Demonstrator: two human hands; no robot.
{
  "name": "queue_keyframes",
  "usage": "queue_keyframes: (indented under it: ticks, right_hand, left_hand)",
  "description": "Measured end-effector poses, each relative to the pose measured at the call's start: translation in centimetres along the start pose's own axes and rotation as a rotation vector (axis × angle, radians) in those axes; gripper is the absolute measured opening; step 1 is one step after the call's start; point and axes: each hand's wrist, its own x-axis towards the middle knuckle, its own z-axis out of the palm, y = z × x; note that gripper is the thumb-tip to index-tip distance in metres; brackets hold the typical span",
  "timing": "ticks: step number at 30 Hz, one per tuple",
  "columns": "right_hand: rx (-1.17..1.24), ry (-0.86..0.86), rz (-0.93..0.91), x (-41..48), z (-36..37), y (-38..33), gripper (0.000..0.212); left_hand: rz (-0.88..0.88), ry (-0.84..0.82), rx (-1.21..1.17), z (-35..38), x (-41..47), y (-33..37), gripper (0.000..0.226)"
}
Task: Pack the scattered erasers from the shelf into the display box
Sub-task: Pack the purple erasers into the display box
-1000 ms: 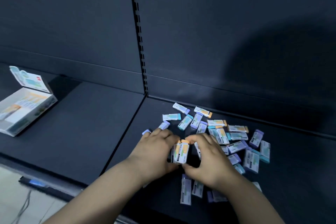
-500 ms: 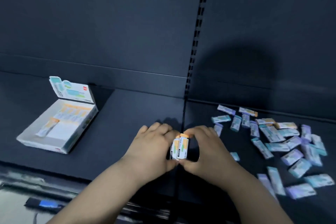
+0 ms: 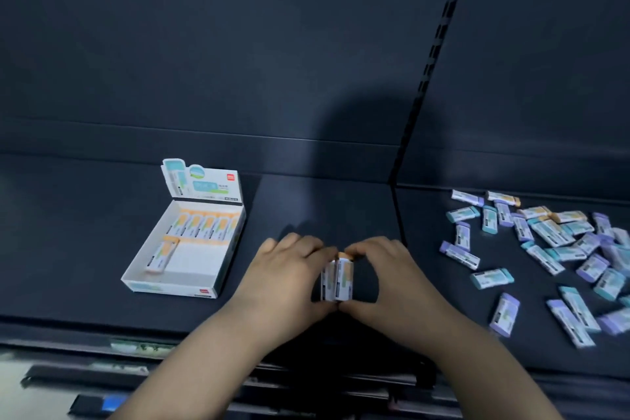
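My left hand (image 3: 283, 274) and my right hand (image 3: 388, 278) together grip a small stack of orange-tipped erasers (image 3: 338, 278) above the dark shelf, fingers curled over its top and thumbs under it. The white display box (image 3: 170, 285) lies open to the left of my hands, its lid flap standing up at the back. Inside it a row of orange erasers (image 3: 206, 225) lines the far end and one loose eraser (image 3: 160, 256) lies at the left. Several scattered erasers (image 3: 545, 242), purple, teal and orange, lie on the shelf to the right.
The dark shelf (image 3: 324, 208) has a back wall and a slotted upright (image 3: 429, 78) dividing two bays. Its front edge (image 3: 136, 334) runs along the bottom, with a pale floor below at the lower left.
Both hands have carried the eraser stack leftward, away from the scattered pile and closer to the display box. The view has swung left, bringing the box near the centre.
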Motion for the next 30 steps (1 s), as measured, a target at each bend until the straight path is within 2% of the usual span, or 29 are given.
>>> queue_keyframes:
  ticks: [9,14,19,25,30]
  right_hand:
    - [0.072,-0.051,-0.067,2.0,0.3,-2.3,0.054]
    - [0.044,-0.052,-0.091,3.6,2.7,-5.2,0.056]
    - [0.031,0.004,-0.058,6.3,5.9,-9.3,0.056]
    - [0.002,0.093,0.089,8.9,10.3,-14.1,0.064]
    - [-0.099,0.1,0.146,9.5,11.5,-16.2,0.064]
  left_hand:
    - [-0.076,0.044,0.022,-1.2,-1.7,-1.8,0.064]
    - [-0.112,0.019,0.038,-2.0,-3.4,-4.9,0.067]
    - [-0.085,0.041,0.021,-2.9,-4.7,-10.9,0.065]
    - [0.017,-0.121,0.024,-4.2,-5.6,-19.3,0.076]
    - [0.071,-0.228,-0.039,-5.2,-5.7,-21.8,0.073]
